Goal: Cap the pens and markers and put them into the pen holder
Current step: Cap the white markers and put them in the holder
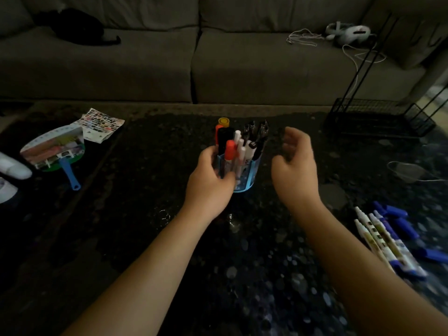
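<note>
A light blue pen holder (pixel 249 177) stands in the middle of the dark speckled table (pixel 242 275). Several capped pens and markers (pixel 238 144) stick up out of it, orange, black and white ones among them. My left hand (pixel 209 183) wraps around the holder's left side. Just right of the holder hovers my right hand (pixel 294 163), fingers curled and apart with nothing in them. At the table's right edge lie several white markers (pixel 383 241) with blue ends, and loose blue caps (pixel 400 221) lie beside them.
A round fan with a blue handle (pixel 58 154) and a printed sheet (pixel 100 126) lie at the left. A black wire rack (pixel 378 117) stands at the back right, with a wire strainer (pixel 409 172) at the right. A grey sofa (pixel 194 64) runs behind the table.
</note>
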